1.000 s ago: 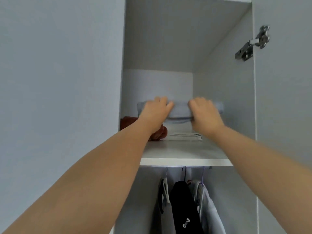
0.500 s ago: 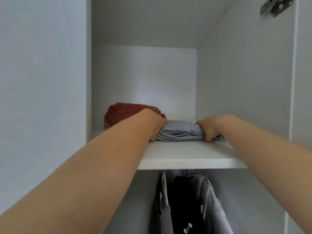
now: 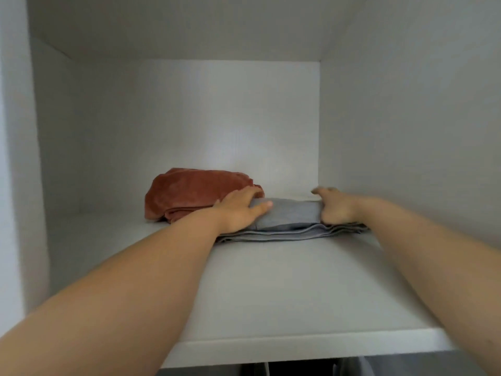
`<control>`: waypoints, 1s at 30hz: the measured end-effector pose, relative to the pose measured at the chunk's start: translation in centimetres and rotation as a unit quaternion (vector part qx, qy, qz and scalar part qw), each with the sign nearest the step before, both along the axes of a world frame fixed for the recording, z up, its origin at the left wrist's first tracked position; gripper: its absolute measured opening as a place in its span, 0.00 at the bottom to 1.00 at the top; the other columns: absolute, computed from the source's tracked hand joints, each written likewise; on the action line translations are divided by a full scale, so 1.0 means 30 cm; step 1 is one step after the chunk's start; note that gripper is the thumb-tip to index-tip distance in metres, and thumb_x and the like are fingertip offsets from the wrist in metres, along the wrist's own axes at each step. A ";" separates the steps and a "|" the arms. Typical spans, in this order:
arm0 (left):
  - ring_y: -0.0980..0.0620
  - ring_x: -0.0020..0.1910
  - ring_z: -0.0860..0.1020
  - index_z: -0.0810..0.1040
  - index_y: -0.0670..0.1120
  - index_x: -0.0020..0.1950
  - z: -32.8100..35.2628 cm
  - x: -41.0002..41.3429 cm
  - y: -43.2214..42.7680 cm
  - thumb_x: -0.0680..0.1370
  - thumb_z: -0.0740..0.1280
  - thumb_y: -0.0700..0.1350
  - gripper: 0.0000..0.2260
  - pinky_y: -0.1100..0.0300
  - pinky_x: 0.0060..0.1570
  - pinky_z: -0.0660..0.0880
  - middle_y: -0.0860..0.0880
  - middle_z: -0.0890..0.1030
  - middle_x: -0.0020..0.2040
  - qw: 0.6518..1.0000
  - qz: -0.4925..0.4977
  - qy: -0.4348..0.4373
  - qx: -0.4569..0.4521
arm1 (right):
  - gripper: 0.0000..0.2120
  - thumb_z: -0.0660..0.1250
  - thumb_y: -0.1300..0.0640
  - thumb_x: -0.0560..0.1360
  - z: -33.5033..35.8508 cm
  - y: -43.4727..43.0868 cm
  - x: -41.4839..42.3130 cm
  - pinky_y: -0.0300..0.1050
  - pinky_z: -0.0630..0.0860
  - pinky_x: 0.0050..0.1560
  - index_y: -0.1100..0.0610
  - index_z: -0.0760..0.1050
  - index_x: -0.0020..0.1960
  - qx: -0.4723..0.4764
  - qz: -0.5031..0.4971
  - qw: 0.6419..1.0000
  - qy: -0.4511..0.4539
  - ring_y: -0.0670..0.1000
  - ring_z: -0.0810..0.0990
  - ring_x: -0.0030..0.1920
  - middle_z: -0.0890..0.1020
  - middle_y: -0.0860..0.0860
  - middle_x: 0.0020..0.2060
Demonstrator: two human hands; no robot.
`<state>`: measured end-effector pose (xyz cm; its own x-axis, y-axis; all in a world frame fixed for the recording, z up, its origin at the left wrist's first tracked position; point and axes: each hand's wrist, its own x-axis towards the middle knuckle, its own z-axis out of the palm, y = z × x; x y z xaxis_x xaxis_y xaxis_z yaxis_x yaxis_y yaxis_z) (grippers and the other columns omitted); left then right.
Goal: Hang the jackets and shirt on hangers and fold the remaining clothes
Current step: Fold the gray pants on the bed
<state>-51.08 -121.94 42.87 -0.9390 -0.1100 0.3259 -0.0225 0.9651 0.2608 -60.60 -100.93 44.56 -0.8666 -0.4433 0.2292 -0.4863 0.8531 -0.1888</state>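
White shelf [image 3: 284,294]: left hand [image 3: 238,210] flat on grey garment [image 3: 292,213] (rust garment [image 3: 189,191] beside), right hand [image 3: 336,207] gripping it.

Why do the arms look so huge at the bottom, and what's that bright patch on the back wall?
Head view: the wide-angle lens swells the near forearms, while the left hand and right hand farther in look small. Head view: soft light makes a pale patch on the back wall, without hard glare.
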 end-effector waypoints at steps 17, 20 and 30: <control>0.46 0.78 0.47 0.46 0.55 0.78 -0.032 -0.037 0.010 0.82 0.44 0.60 0.25 0.48 0.75 0.43 0.50 0.46 0.79 0.996 0.008 -0.078 -0.053 | 0.24 0.42 0.48 0.84 -0.001 -0.080 0.059 0.45 0.51 0.73 0.56 0.56 0.77 0.017 0.078 0.997 -0.021 0.54 0.57 0.75 0.59 0.53 0.76; 0.49 0.78 0.46 0.46 0.55 0.78 -0.034 -0.023 -0.004 0.82 0.45 0.60 0.25 0.51 0.75 0.40 0.52 0.45 0.79 0.995 -0.003 -0.090 -0.044 | 0.28 0.40 0.41 0.82 -0.027 -0.092 0.035 0.50 0.49 0.75 0.53 0.55 0.77 0.063 0.048 0.995 -0.062 0.54 0.57 0.76 0.58 0.53 0.76; 0.47 0.75 0.59 0.56 0.48 0.78 0.033 0.036 -0.022 0.80 0.55 0.60 0.29 0.49 0.73 0.57 0.48 0.59 0.77 0.982 0.085 0.011 -0.168 | 0.27 0.47 0.42 0.82 0.042 -0.089 0.051 0.48 0.63 0.66 0.58 0.64 0.73 -0.024 0.087 0.989 0.119 0.58 0.66 0.69 0.66 0.57 0.71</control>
